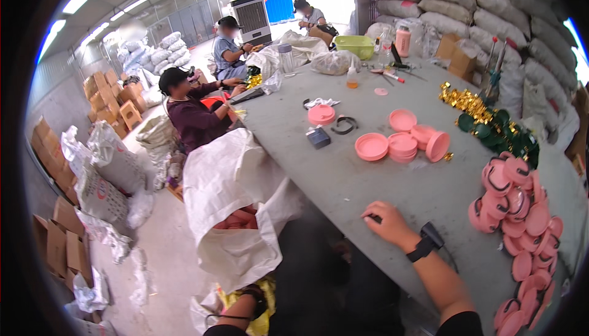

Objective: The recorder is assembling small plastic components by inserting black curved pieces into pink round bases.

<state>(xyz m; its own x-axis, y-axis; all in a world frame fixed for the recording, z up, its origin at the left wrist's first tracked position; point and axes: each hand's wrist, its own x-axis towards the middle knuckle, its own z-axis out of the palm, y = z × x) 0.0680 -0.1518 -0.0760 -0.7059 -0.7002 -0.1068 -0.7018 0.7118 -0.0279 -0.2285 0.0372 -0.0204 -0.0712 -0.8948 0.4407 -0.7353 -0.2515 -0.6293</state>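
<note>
- Here's the table, running from the centre down to the lower right; working over its bare middle looks wise, leaving room to turn a piece.
- Beside it, lower centre-left, a big white sack gapes open, reddish-pink pieces inside; keeping its loose rim away from the forearm should help.
- On the right edge, a heap of pink pieces with dark strips sprawls; best not to nudge it.
- Upper right of centre, round pink cases sit grouped, some stacked, within easy sight.
- And the right hand, lower centre, over the table: fingers curled, the gap narrow, pinching a small dark piece. A light, steady pinch near its end should serve.
- The left hand, bottom centre-left, is down by a yellow bag; its fingers are too shadowed, so I cannot tell their spread or hold.
- Smallest of all, that small dark piece, poking from the right fingertips.
</note>
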